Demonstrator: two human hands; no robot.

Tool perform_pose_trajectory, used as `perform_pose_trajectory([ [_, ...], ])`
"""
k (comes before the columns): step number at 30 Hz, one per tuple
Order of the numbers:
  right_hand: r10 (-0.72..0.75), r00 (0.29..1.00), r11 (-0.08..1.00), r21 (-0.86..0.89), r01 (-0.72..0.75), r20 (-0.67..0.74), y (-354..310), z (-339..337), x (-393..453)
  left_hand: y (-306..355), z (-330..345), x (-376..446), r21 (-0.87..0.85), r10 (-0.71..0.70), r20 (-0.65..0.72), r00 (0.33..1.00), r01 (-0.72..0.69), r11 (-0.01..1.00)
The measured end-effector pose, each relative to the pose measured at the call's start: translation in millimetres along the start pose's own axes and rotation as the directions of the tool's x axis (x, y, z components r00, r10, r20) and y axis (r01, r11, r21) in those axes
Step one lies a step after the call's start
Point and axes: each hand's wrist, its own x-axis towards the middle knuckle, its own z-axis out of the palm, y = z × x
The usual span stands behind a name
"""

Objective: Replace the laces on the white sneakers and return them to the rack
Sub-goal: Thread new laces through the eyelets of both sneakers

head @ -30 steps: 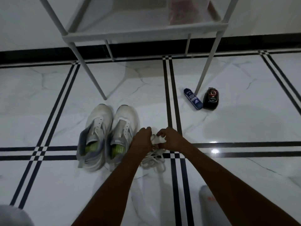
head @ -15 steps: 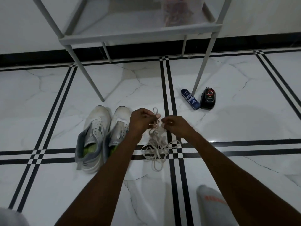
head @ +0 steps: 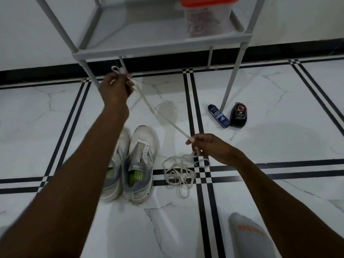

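Lace [head: 162, 116] stretches taut diagonally from raised left hand [head: 115, 88] to right hand [head: 206, 146].

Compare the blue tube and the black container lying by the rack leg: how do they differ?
The slim blue tube is narrow and long with white lettering; the squat black container is wider and rounder with a red ring mark. The tube lies left of the container. Both rest on the white marble floor, side by side.

White marble floor [head: 270, 155] with black stripe inlays meets a white wall [head: 28, 34] above black skirting [head: 46, 71].
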Motion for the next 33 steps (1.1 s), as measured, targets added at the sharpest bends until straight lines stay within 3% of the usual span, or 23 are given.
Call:
perform_pose_trajectory([
  [4,0.018,0.992,0.993,-0.109,-0.032,-0.124,9.7,-18.5,-14.3,43.8,-17.0,26.1,-0.014,0.152,-0.057,0.987,-0.153,0.988],
  [7,-0.008,0.961,0.997,-0.081,-0.015,-0.278,3.6,-25.5,-16.0,51.2,-22.2,27.4,0.164,0.195,-0.05,0.98,-0.185,0.969],
  [11,-0.058,0.985,0.99,-0.133,0.036,-0.163,-31.9,-13.4,-9.1,5.4,-6.7,-10.4,0.489,0.041,0.31,0.95,-0.196,0.85],
  [12,-0.075,0.99,0.986,-0.159,0.055,-0.12,-44.0,-9.2,-5.8,-10.1,-1.1,-23.3,0.539,-0.048,0.435,0.899,-0.217,0.814],
  [14,-0.102,0.992,0.971,-0.225,0.084,-0.07,-67.2,-4.1,1.0,-38.3,8.2,-47.0,0.624,-0.267,0.62,0.737,-0.258,0.737],
  [16,-0.104,0.99,0.952,-0.299,0.073,-0.09,-83.7,-5.4,4.1,-58.0,12.3,-62.2,0.654,-0.43,0.691,0.581,-0.249,0.714],
  [18,-0.1,0.987,0.94,-0.337,0.051,-0.128,-88.2,-12.6,1.5,-68.0,11.1,-64.7,0.655,-0.471,0.7,0.537,-0.221,0.723],
  [20,-0.09,0.988,0.948,-0.314,0.046,-0.128,-83.3,-21.5,-6.9,-69.0,8.7,-56.2,0.649,-0.411,0.697,0.588,-0.272,0.71],
  [22,-0.048,0.993,0.97,-0.241,0.02,-0.111,-71.4,-29.2,-15.1,-61.1,4.3,-36.6,0.612,-0.229,0.613,0.756,-0.272,0.742],
  [24,-0.01,0.994,0.99,-0.138,-0.006,-0.11,-53.7,-34.2,-20.3,-43.2,-3.8,-9.5,0.524,-0.034,0.375,0.926,-0.181,0.832],
  [25,0.005,0.994,0.997,-0.071,-0.013,-0.11,-43.5,-36.2,-21.6,-32.0,-10.1,3.5,0.479,0.012,0.256,0.967,-0.138,0.867],
  [28,0.068,0.986,0.996,0.063,-0.059,-0.152,-16.7,-40.8,-22.1,-9.3,-25.5,27.4,0.439,0.066,0.121,0.991,-0.112,0.891],
  [31,0.131,0.919,0.986,-0.047,-0.159,-0.373,-6.6,-47.8,-15.6,-14.1,-22.9,18.7,0.453,0.029,0.154,0.988,-0.096,0.886],
  [33,0.101,0.871,0.979,-0.108,-0.173,-0.482,-7.1,-52.5,-8.6,-31.7,-12.1,-3.1,0.478,-0.096,0.232,0.968,-0.027,0.878],
])
